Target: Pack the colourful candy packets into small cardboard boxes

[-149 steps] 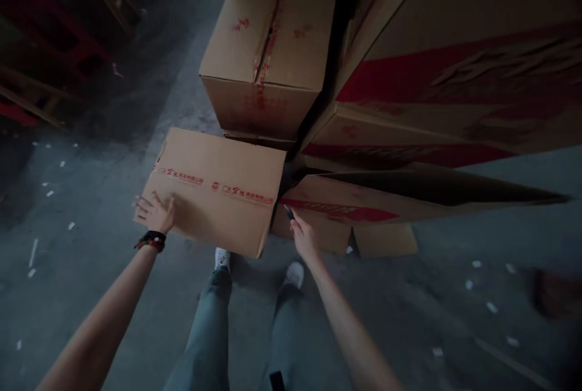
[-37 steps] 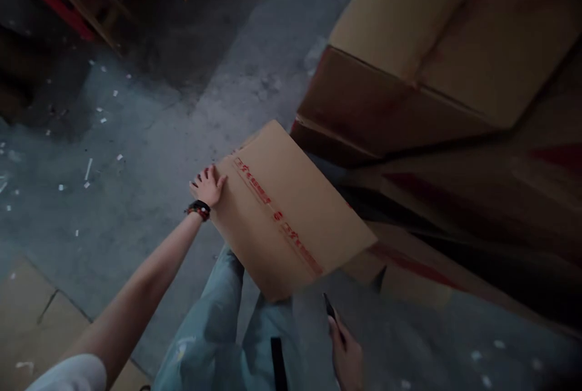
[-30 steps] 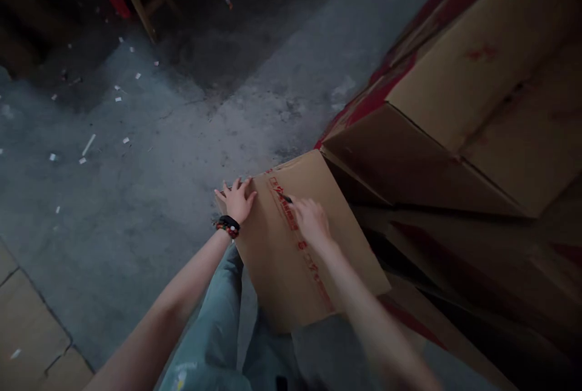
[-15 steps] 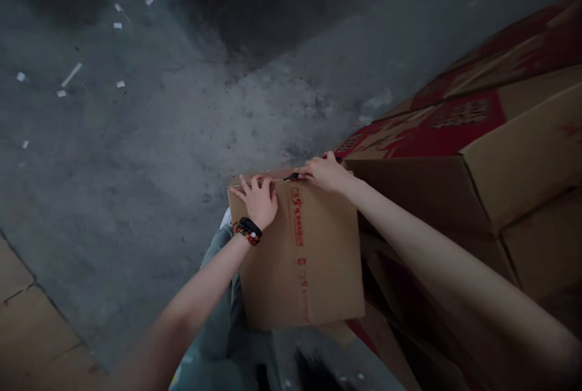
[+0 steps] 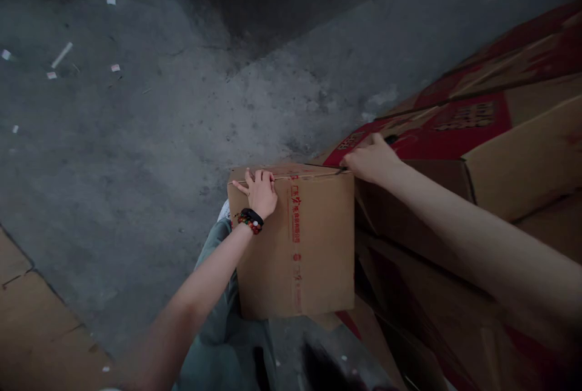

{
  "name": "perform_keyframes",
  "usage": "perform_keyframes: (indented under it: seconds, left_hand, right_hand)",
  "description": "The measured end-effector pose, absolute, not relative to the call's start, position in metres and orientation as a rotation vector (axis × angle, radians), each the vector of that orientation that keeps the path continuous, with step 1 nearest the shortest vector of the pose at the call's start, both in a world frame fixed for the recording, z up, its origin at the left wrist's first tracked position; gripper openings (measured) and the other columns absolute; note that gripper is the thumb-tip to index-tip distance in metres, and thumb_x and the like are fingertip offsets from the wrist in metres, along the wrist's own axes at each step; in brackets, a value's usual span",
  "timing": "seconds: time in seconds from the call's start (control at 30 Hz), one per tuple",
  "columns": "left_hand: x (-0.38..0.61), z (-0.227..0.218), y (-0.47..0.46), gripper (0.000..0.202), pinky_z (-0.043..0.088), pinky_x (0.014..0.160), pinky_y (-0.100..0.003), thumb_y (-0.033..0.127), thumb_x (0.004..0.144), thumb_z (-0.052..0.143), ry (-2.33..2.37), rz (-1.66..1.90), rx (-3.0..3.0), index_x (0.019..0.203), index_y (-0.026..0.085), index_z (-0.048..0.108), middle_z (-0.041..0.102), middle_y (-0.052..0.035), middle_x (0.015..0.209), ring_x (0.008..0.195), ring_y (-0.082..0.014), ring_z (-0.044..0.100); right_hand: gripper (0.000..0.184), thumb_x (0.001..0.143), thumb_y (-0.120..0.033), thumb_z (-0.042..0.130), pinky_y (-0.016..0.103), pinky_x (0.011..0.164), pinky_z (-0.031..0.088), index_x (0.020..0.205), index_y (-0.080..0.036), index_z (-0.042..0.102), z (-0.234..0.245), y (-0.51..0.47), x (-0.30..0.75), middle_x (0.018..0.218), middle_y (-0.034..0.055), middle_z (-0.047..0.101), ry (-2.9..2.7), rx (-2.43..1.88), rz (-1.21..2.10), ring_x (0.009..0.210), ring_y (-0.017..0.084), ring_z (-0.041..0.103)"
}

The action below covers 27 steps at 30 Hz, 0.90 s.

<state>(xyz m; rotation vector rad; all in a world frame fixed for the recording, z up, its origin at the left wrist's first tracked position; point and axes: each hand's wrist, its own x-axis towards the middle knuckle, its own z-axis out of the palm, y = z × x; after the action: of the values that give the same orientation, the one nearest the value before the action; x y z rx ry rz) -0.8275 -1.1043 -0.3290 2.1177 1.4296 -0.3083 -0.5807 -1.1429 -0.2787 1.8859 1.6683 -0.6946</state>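
A brown cardboard box [image 5: 322,239] with red printing down its upper face is in front of me. My left hand [image 5: 261,196] rests on this face near the far edge, fingers spread and bent toward the edge. Beads and a black band circle its wrist. At the box's far right corner, my right hand [image 5: 370,159] is closed around a slim dark tool that looks like a box cutter [image 5: 391,138]. Its dark tip sits at the edge seam, left of the fingers. Most of the cutter is hidden in the hand.
Red and brown cartons [image 5: 473,115] are stacked along the right side. Flat cardboard [image 5: 40,312] lies at the lower left. White scraps [image 5: 61,55] are scattered over the grey concrete floor [image 5: 182,118]. My leg [image 5: 213,318] is beside the box.
My right hand has moved right with the cutter along the far edge, from near the middle to the right corner. My left hand has stayed on the box.
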Motion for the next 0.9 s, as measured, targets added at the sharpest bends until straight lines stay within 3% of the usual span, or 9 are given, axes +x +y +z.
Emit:
perform_keyframes:
  seconds: [0.1, 0.17, 0.27, 0.5, 0.9]
  left_hand:
    - [-0.828, -0.33, -1.103, 0.023, -0.002, 0.106, -0.078, 0.02, 0.092, 0.037, 1.389, -0.278, 2.117, 0.102, 0.024, 0.058, 0.061, -0.0069, 0.119, 0.139, -0.0332, 0.028]
    - [-0.829, -0.33, -1.102, 0.022, -0.002, 0.106, -0.077, 0.021, 0.093, 0.037, 1.4, -0.279, 2.092, 0.101, 0.024, 0.058, 0.062, -0.0068, 0.119, 0.139, -0.0321, 0.029]
    - [-0.83, -0.33, -1.101, 0.021, -0.003, 0.107, -0.076, 0.021, 0.093, 0.038, 1.404, -0.286, 2.071, 0.1, 0.025, 0.058, 0.063, -0.0062, 0.119, 0.138, -0.0314, 0.03]
    - [-0.829, -0.331, -1.099, 0.022, -0.003, 0.108, -0.075, 0.023, 0.093, 0.039, 1.41, -0.284, 2.096, 0.101, 0.025, 0.059, 0.063, -0.0048, 0.12, 0.136, -0.031, 0.033]
    - [-0.828, -0.329, -1.099, 0.028, -0.001, 0.111, -0.072, 0.025, 0.094, 0.036, 1.435, -0.364, 2.142, 0.109, 0.026, 0.059, 0.059, -0.0062, 0.129, 0.138, -0.0302, 0.032]
  right_hand:
    - [0.034, 0.099, -0.028, 0.042, 0.036, 0.077, 0.037, 0.113, -0.012, 0.07, -0.276, -1.164, -0.606, 0.096, 0.0183, 0.07, 1.425, 2.126, -0.812, 0.089, 0.023, 0.065]
    - [0.033, 0.098, -0.032, 0.046, 0.03, 0.069, 0.041, 0.121, -0.018, 0.066, -0.28, -1.173, -0.645, 0.098, 0.0151, 0.071, 1.277, 2.299, -1.015, 0.085, 0.023, 0.067]
    - [0.035, 0.099, -0.029, 0.04, 0.03, 0.068, 0.044, 0.121, -0.018, 0.065, -0.29, -1.177, -0.699, 0.1, 0.0148, 0.071, 1.147, 2.42, -1.149, 0.087, 0.026, 0.067]
    - [0.039, 0.102, -0.027, 0.03, 0.034, 0.072, 0.048, 0.125, -0.013, 0.058, -0.289, -1.178, -0.732, 0.104, 0.0166, 0.069, 1.018, 2.484, -1.088, 0.091, 0.029, 0.067]
    - [0.047, 0.095, -0.007, 0.023, 0.034, 0.071, 0.052, 0.138, -0.002, 0.043, -0.28, -1.209, -0.777, 0.106, 0.0247, 0.065, 0.964, 2.374, -1.073, 0.087, 0.027, 0.069]
